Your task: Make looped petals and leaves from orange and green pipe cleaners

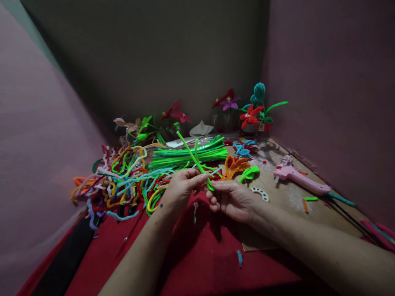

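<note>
Both hands meet over the red cloth at the middle of the head view. A bright green pipe cleaner [191,153], bent so that two ends rise up and to the left, is pinched between them. My left hand [187,183] grips it with thumb and forefinger a little above its lower end. At that lower end, the fingers of my right hand [230,197] are closed on the same pipe cleaner. Just behind the hands lie a bundle of green pipe cleaners [191,154] and orange pipe-cleaner loops [236,166]. A bright green leaf shape [249,174] rests beside them.
A tangled heap of coloured pipe cleaners [123,176] spreads on the left. On the brown board [290,205] at right lie a pink glue gun [300,179] and a white ring-shaped piece [260,193]. Pipe-cleaner flowers [250,116] stand along the back wall.
</note>
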Motion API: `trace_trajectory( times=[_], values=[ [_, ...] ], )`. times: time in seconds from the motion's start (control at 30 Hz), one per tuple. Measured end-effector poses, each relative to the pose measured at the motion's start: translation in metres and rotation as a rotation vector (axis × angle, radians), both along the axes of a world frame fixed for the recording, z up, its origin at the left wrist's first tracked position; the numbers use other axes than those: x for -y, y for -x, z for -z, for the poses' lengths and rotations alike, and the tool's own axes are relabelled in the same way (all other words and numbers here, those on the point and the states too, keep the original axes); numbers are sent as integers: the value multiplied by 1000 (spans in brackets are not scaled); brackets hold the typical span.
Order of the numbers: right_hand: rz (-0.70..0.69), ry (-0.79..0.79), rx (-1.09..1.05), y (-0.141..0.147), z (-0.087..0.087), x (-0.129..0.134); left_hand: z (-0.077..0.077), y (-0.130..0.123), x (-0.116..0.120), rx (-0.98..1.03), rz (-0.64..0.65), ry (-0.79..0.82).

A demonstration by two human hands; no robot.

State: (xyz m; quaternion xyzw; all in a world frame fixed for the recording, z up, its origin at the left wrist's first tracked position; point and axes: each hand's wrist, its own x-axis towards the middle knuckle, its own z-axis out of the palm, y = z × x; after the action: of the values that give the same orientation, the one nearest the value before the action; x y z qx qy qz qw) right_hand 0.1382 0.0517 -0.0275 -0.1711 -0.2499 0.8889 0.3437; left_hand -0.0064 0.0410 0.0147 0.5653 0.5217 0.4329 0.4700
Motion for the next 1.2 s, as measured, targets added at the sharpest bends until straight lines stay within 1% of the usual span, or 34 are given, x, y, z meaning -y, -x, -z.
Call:
trace_trajectory(
  times=[0.13, 0.23, 0.3, 0.43, 0.6, 0.77, 0.9, 1.0, 1.2],
  values=[
    [-21, -4, -57, 1, 6, 0, 0, 0, 0, 22, -23, -7],
    [-65, 0, -68, 0, 5, 0, -1, -1, 0, 17, -28, -16],
    [-76, 18, -55, -1, 3, 1, -2, -2, 1, -12, -31, -52],
    [-53, 40, -4, -2, -1, 0, -4, -5, 2, -43, -22, -108],
    [-40, 37, 40, -2, -4, 0, -1, -6, 3, 20, -18, -104],
    [-38, -16, 68, -3, -4, 2, -1, -6, 4, 43, -10, -102],
    [-3, -37, 114, -2, -3, 1, -4, -5, 4, -27, 36, -61],
    [23, -78, 175, -2, -3, 0, -4, -5, 4, -64, -3, -51],
    [52, -211, 152, -5, -5, -1, -3, -7, 4, 12, -78, -34]
  ],
)
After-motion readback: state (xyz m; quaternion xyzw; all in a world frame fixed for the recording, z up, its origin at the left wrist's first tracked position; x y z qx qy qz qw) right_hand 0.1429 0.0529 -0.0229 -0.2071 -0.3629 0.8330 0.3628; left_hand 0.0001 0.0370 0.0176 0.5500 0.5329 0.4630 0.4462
